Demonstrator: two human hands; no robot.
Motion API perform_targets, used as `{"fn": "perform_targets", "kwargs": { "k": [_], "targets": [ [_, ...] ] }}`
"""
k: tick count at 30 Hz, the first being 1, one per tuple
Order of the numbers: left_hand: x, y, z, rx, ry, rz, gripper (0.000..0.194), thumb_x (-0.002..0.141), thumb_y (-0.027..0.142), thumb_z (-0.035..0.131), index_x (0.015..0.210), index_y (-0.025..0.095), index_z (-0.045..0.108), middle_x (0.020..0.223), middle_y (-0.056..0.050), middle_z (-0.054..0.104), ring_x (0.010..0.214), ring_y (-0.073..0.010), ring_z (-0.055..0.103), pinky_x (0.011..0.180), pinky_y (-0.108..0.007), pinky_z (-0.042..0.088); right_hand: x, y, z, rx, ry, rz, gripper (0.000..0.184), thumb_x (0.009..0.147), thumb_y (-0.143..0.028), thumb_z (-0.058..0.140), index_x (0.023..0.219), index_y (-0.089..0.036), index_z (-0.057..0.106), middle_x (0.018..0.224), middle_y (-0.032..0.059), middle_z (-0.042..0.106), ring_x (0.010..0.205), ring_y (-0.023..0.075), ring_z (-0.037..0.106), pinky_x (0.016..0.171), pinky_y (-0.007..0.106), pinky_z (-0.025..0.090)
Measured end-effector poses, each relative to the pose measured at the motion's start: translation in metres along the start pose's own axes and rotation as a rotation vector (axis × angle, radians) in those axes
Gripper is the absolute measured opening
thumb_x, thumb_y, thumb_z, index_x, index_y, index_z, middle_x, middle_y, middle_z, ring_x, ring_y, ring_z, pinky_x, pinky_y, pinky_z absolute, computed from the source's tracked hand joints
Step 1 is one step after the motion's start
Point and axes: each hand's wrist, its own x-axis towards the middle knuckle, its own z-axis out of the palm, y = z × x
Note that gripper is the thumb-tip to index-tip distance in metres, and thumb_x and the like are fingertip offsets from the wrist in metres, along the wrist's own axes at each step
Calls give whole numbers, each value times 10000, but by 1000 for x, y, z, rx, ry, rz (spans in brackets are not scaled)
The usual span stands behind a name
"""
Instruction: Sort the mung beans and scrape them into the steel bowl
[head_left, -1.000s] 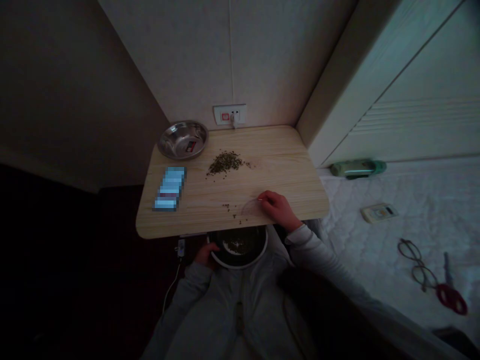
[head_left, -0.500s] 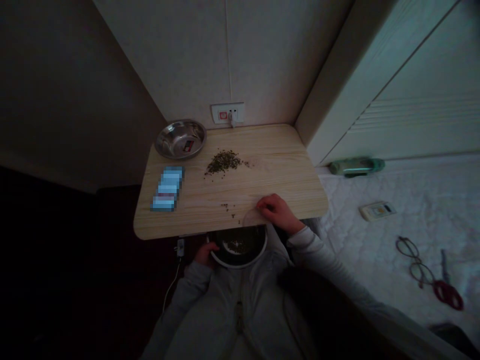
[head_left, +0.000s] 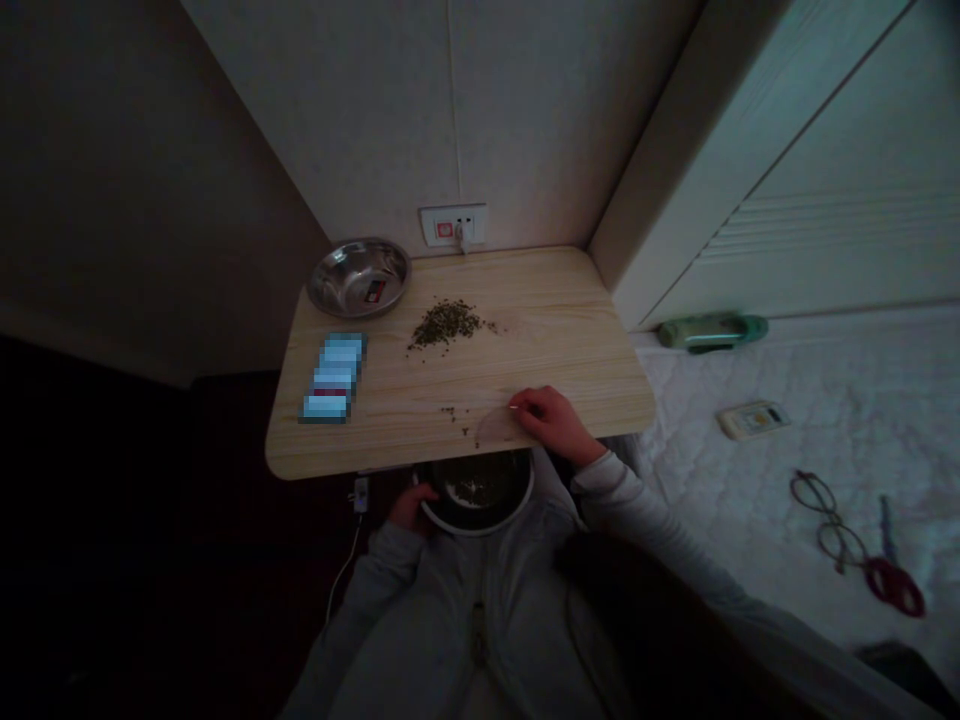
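My right hand (head_left: 553, 418) rests over the front edge of the small wooden table, its fingers closed on a thin translucent sheet with a rounded edge (head_left: 493, 426). A few small dark beans (head_left: 466, 431) lie just left of that sheet. Below the table edge, my left hand (head_left: 409, 508) grips the left rim of a bowl (head_left: 480, 529) with a pale rim and dark inside, which sits on my lap. More beans (head_left: 480, 487) are in the bowl. Farther back on the tabletop is a loose heap of greenish beans (head_left: 447, 323).
A shiny steel basin (head_left: 361, 280) stands at the table's (head_left: 555, 330) back left, above a phone (head_left: 334, 378). A wall socket (head_left: 453, 226) holds a plug. On the bed at right lie a green bottle (head_left: 712, 332), a remote (head_left: 754, 420), glasses (head_left: 831, 520) and red-handled scissors (head_left: 894, 585).
The translucent sheet has shifted slightly left along the table's front edge, and the fingers of my right hand have turned a little. My left hand stays on the bowl.
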Motion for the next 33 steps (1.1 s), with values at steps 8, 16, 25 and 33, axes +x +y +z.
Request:
{"fn": "perform_targets", "kwargs": {
  "k": [8, 16, 25, 33],
  "targets": [
    [-5, 1, 5, -41, 11, 3, 344, 454, -17, 440, 696, 93, 658, 624, -74, 680, 742, -265, 636, 689, -379, 504, -1, -1, -1, 72, -81, -35, 148, 723, -210, 503, 770, -185, 642, 627, -5, 607, 629, 121, 510, 710, 278, 351],
    [-5, 3, 7, 8, 72, -16, 277, 456, -18, 444, 594, 122, 638, 539, -41, 655, 702, -247, 637, 697, -377, 496, 11, -2, 6, 160, 22, 100, 206, 728, -205, 456, 848, -170, 620, 601, -9, 568, 581, 112, 491, 589, 235, 363],
    [5, 0, -5, 40, 81, -2, 179, 469, -9, 468, 447, 134, 574, 473, -36, 622, 660, -227, 633, 662, -329, 495, 14, -3, 9, 72, 21, 36, 191, 717, -188, 470, 810, -175, 637, 610, -3, 583, 604, 117, 493, 635, 244, 364],
    [0, 1, 2, -42, 82, -46, 299, 456, -18, 438, 633, 105, 645, 596, -63, 673, 723, -256, 638, 688, -376, 500, 13, -5, 8, 75, 42, 43, 189, 725, -195, 461, 801, -191, 635, 582, -12, 569, 598, 120, 491, 631, 245, 360]
  ]
}}
